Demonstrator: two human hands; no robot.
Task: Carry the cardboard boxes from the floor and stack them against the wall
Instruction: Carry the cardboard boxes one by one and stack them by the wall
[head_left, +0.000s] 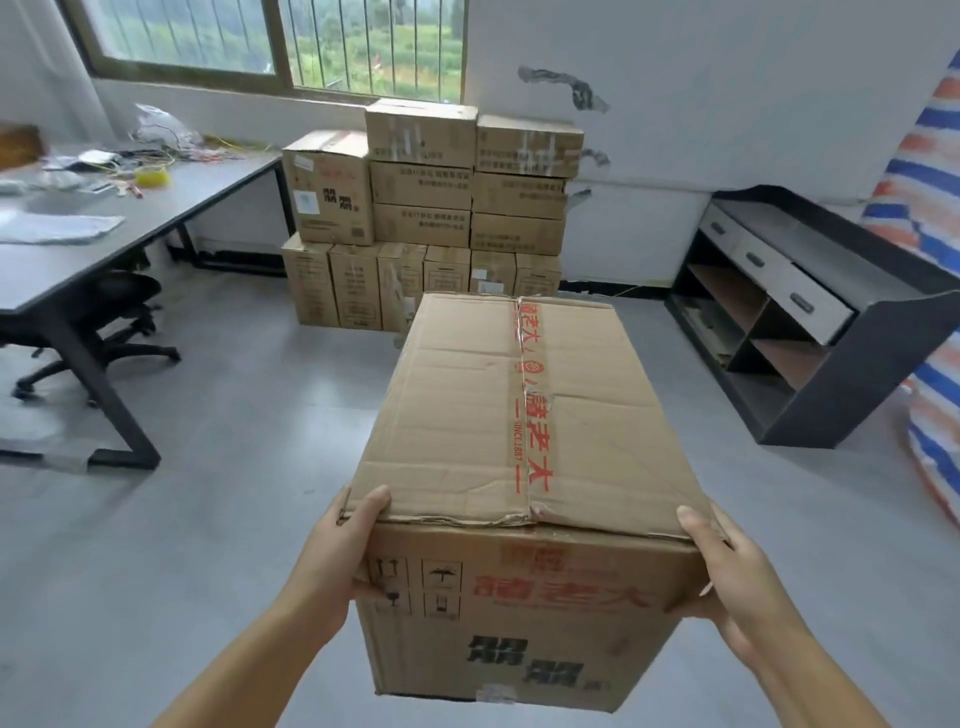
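1. Many boxes are already placed: the stack (431, 218) sits against the back wall (727, 104) under the window's right end, between the desk (171, 197) and the dark shelf unit (810, 312). Bottom row stands upright along the floor; above it are two columns of three flat cartons, plus one taller box at the left end.
2. One carried box (524, 467) is in transit: off the floor, held out front, long axis pointing at the stack, well apart from it. Red-printed tape runs along its top seam; the near top edge is crumpled.
3. Left hand (337, 556) grips the near-left top corner, thumb over the top edge, fingers curled onto the end face.
4. Right hand (727, 577) grips the near-right corner the same way, thumb along the top edge.
5. Remaining, my read: walk it over and set it on or beside the stack. Whether more boxes wait on the floor — cannot tell, none in view.
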